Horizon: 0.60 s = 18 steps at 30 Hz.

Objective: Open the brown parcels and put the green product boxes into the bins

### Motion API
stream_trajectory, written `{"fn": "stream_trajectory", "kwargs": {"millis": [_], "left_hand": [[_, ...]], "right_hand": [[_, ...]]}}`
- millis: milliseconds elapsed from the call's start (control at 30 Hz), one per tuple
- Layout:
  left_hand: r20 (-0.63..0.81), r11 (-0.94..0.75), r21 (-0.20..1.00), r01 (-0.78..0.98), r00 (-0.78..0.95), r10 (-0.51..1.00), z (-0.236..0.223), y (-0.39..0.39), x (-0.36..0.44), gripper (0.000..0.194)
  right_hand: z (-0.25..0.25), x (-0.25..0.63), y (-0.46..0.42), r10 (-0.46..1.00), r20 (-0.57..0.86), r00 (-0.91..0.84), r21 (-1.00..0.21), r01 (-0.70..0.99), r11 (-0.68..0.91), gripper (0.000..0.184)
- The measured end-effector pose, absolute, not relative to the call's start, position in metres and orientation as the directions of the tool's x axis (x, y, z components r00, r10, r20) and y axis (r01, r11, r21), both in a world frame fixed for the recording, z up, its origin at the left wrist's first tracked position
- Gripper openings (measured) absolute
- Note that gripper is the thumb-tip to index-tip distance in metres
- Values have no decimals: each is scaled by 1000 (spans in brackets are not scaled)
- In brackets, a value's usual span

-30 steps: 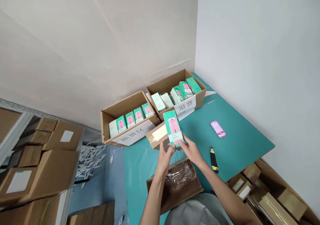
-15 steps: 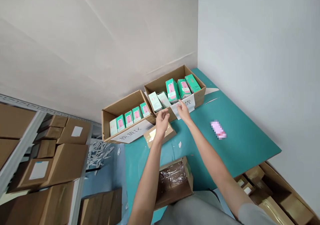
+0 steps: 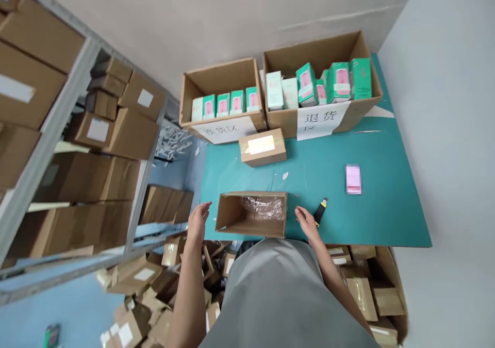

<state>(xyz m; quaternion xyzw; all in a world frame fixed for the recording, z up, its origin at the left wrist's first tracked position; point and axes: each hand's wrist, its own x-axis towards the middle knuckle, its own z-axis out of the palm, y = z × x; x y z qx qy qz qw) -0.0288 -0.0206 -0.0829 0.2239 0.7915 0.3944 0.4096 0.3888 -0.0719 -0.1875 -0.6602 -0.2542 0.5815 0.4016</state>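
Observation:
An open brown carton [image 3: 251, 215] lies on its side at the near edge of the green table [image 3: 371, 219], with clear plastic wrap inside. My left hand [image 3: 198, 223] hovers just left of it, fingers loosely spread, holding nothing. My right hand [image 3: 307, 222] is open just right of the carton, beside a black and yellow utility knife [image 3: 320, 210]. At the back, two open cartons hold green and pink product boxes: the left carton [image 3: 222, 100] and the right carton [image 3: 320, 87], each with a white paper label.
A small taped box [image 3: 263, 147] sits in front of the two cartons. A pink card [image 3: 353, 179] lies at the right of the table. Metal shelves with brown boxes [image 3: 73, 131] stand at the left. Many small cartons [image 3: 363, 286] are piled on the floor.
The green product box left my hands and went into the right back carton. Both hands drew back to either side of the near carton. The view tilted downward.

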Motion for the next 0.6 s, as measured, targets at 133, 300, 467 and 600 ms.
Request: {"fn": "stream_trajectory", "kwargs": {"millis": [133,300,467,600], "left_hand": [[-648,661,734,-155,-452,613,-114,-45,-17,57],[-676,591,737,-329,-355,646,-139,-58,4,60],[-674,588,734,-339,-261,691,-150,-77,10,48],[-605,571,796,-202,-244,758,-146,-102,-9,48]], "right_hand": [[-196,384,-69,813,-581,41,-813,-67,-578,61],[-201,372,-59,766,-641,-54,-767,4,-642,62],[-201,353,-75,780,-621,73,-781,30,-624,61],[-189,337,-93,851,-509,129,-847,104,-522,56]]}}
